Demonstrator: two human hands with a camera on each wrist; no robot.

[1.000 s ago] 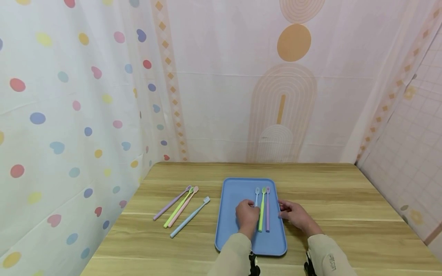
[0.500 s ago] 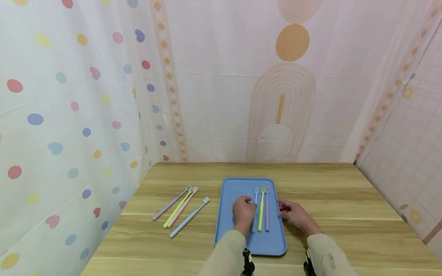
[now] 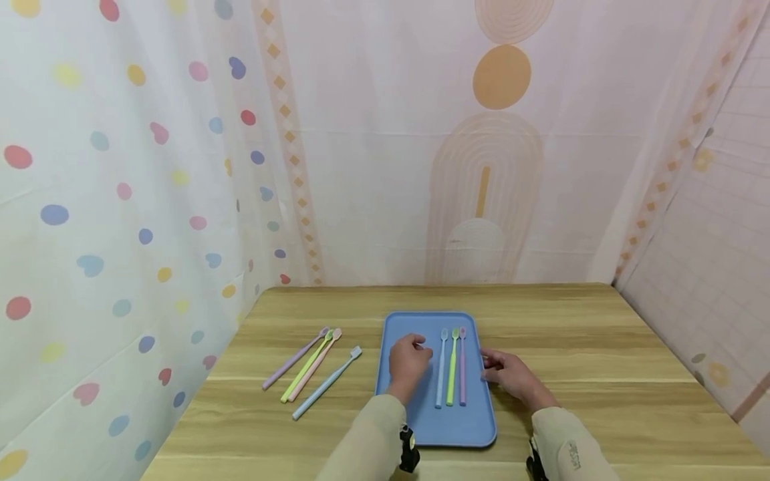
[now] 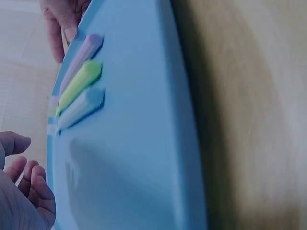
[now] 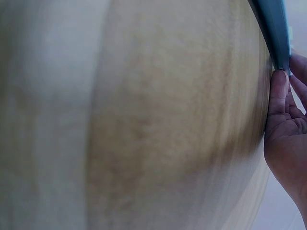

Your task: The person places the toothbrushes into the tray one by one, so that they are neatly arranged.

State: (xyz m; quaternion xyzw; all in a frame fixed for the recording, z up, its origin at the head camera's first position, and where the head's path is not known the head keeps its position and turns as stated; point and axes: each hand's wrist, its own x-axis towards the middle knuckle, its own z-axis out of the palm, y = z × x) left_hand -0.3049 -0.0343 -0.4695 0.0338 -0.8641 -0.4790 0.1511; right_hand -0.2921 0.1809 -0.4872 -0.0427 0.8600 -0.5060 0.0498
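Toothbrushes (image 3: 451, 374) lie three abreast in the tray (image 3: 451, 427); four more brushes (image 3: 327, 385) seem left. My left hand (image 3: 409, 363) is empty, loose; my right hand (image 3: 511, 376) touches the tray, pinching unclear.

Curtain (image 3: 373, 200): is glowing pale under bright, diffuse light, head view.
Bench (image 3: 553, 321): is showing even light in head view; in right wrist view, grain is smearing out of focus and bowing toward the edge.
Tray (image 4: 134, 129): is dropping a dark shadow along its side, left wrist view.
Left hand (image 4: 24, 196): is casting a soft shadow onto the tray.
Right hand (image 5: 288, 129): is looking dim, purplish.
Wrist views: are running dimmer and bluer than head view.
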